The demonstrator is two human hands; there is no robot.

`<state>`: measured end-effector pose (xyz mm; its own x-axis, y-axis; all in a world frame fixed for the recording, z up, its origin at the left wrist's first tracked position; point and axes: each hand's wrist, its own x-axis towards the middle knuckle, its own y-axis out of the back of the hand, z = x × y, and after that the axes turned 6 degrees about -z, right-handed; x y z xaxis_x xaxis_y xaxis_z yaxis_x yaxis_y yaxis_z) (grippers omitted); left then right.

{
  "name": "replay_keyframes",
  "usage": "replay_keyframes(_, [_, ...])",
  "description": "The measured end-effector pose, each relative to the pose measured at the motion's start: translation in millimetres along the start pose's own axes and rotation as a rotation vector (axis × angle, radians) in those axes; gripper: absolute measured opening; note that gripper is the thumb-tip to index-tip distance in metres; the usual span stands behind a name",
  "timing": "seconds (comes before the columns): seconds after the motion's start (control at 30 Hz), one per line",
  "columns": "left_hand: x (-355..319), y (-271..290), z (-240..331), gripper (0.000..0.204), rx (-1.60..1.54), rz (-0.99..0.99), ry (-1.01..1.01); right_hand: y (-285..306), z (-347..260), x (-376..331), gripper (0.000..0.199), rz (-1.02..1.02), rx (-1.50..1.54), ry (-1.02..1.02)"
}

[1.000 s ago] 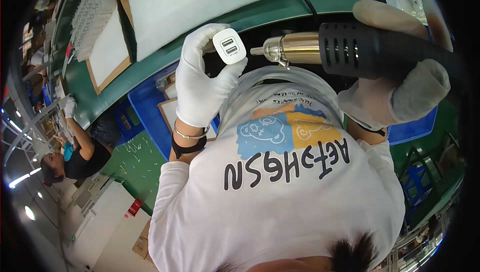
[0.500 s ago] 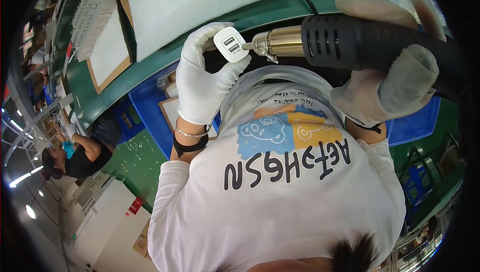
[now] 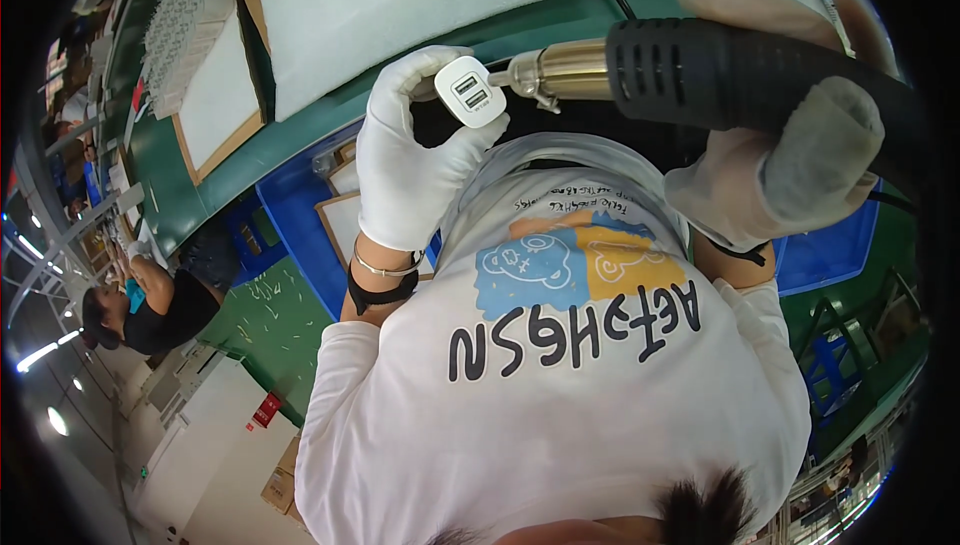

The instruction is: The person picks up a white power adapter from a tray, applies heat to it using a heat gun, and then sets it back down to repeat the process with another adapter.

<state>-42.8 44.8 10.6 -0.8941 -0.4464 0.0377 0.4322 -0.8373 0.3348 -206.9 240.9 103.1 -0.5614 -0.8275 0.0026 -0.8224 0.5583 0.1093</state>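
Observation:
My left hand [image 3: 412,160], in a white glove, grips a small white USB car charger [image 3: 470,92] between thumb and fingers. The charger's face with two USB ports is turned up toward me. In my gloved right hand [image 3: 775,135] is a hot air gun [image 3: 700,75] with a black slotted handle and a metal nozzle, its cable trailing off to the right. The nozzle tip points left and sits right at the charger's right edge; whether it touches cannot be told. My right fingers wrap round the handle from both sides.
A green workbench [image 3: 560,25] carries a white foam sheet [image 3: 400,5] and a white board with brown edges [image 3: 220,105]. Stacked clear trays [image 3: 185,35] stand at the far left. Blue bins [image 3: 300,235] lie below the bench edge. Another person [image 3: 150,300] works at the left.
The charger and my left hand have shifted slightly right. The hot air gun has tilted a little, its nozzle moving up along the charger's edge.

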Motion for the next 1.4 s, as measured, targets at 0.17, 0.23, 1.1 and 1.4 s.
replay_keyframes(0.17, [1, 2, -1, 0.052, -0.004, -0.003, 0.011, 10, 5, 14, 0.049, -0.198, 0.394, -0.212])
replay_keyframes(0.23, [1, 1, -2, 0.052, -0.001, -0.004, 0.012, 14, 7, 19, 0.049, -0.277, 0.553, -0.296])
replay_keyframes(1.1, [4, 4, -8, 0.053, 0.102, 0.0, -0.032, 72, 22, 19, 0.057, -0.464, 1.043, -0.772])
replay_keyframes(1.4, [3, 6, -8, 0.058, 0.219, 0.034, -0.082, 151, 55, -20, 0.065, -0.411, 0.953, -0.844])
